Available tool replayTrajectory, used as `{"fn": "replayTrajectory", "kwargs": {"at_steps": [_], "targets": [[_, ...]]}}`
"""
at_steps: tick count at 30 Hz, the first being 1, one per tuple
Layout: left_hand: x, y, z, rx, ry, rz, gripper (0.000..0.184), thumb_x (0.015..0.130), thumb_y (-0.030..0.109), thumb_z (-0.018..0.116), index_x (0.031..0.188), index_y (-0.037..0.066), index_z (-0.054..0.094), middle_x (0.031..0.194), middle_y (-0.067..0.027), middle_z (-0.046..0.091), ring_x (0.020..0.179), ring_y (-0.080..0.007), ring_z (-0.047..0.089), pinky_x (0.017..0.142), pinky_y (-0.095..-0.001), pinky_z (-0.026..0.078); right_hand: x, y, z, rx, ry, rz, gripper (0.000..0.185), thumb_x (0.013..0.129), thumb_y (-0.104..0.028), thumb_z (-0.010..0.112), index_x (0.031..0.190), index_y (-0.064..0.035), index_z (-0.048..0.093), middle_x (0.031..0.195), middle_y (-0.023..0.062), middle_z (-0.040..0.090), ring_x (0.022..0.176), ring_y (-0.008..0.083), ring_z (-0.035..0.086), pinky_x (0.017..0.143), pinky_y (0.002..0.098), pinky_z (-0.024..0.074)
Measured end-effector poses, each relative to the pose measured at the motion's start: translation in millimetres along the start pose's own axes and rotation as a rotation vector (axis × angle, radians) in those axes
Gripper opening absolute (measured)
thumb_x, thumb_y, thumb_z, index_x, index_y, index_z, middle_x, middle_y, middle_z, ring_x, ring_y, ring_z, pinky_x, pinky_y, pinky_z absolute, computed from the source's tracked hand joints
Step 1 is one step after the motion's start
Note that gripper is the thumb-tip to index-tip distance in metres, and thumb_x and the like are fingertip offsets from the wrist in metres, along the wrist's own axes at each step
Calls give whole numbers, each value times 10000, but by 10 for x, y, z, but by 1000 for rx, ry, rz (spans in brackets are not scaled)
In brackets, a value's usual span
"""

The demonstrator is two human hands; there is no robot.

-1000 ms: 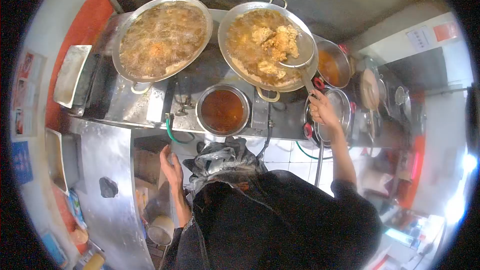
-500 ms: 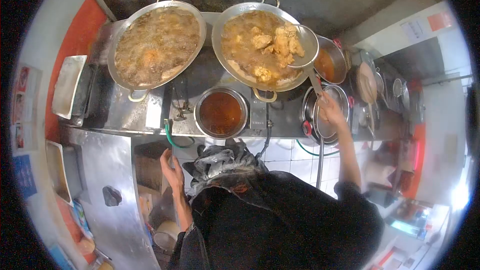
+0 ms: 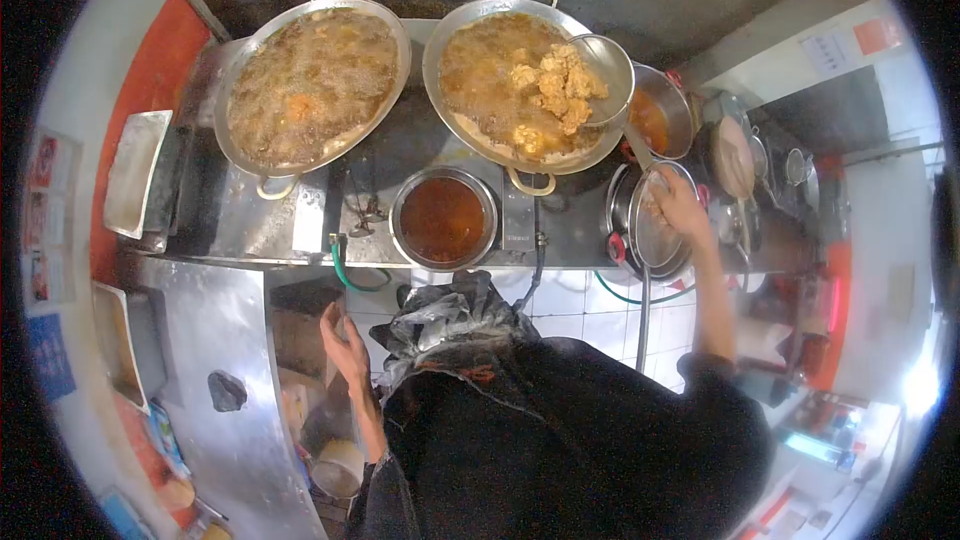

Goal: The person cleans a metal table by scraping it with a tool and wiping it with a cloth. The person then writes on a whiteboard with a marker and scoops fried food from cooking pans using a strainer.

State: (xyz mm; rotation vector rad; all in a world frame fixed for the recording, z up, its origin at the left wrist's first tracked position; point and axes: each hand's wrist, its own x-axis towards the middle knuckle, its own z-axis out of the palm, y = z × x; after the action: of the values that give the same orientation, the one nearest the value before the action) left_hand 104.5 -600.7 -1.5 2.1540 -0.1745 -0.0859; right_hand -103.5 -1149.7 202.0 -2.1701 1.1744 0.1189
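My right hand (image 3: 678,202) is wrapped round the long handle of a mesh skimmer (image 3: 612,72). The skimmer's round head rests over the right side of a large two-handled wok (image 3: 438,115) full of bubbling oil. Browned fried chicken pieces (image 3: 566,88) lie in and against the mesh, and another piece (image 3: 527,138) floats near the wok's front. Low beside the apron, my left hand (image 3: 345,348) hangs with fingers extended and nothing visible in it. A second wok (image 3: 222,130) of foaming oil stands to the left.
A round pot of reddish-brown liquid (image 3: 442,222) stands at the counter's front. Right of the wok are a pan of orange liquid (image 3: 650,125) and a lidded pot (image 3: 660,240). A metal tray (image 3: 137,175) is at the left, above a steel worktop (image 3: 220,330).
The chicken pieces have shifted left and now cluster together at the skimmer's left edge. My right hand has moved slightly right along with the handle. My left hand stays nearly still.
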Motion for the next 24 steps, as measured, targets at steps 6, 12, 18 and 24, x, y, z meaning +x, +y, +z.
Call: {"fn": "replayTrajectory", "kwargs": {"at_steps": [6,12,18,24], "targets": [[-99,-6,-22,9,38,-76,375,951,73,564,1305,-49,547,1276,-235,607,1208,-353,581,1056,-440,420,145,-135,61,-203,108,-180,515,960,-169,544,1439,6,473,1345,279,582,1239,395,570,1044,411,436],[-117,-38,-15,-45,10,-100,379,955,93,568,1305,-50,547,1288,-244,603,1219,-364,575,1068,-441,407,149,-124,-188,-298,151,-224,557,969,-177,580,1488,-32,437,1357,275,577,1014,327,689,932,391,508],[-143,-33,-35,4,19,-87,381,963,94,561,1316,-46,540,1289,-253,594,1225,-372,566,1063,-451,403,103,-279,-329,-454,211,-170,528,984,-174,541,1481,-32,434,1275,310,602,1126,451,621,963,492,475],[-217,-4,-10,1,7,-85,386,968,93,556,1329,-40,533,1294,-254,590,1225,-372,565,1059,-449,406,125,-499,-549,-413,231,-164,527,988,-168,512,1490,-39,418,1271,325,586,1181,473,570,1010,502,447]]}}
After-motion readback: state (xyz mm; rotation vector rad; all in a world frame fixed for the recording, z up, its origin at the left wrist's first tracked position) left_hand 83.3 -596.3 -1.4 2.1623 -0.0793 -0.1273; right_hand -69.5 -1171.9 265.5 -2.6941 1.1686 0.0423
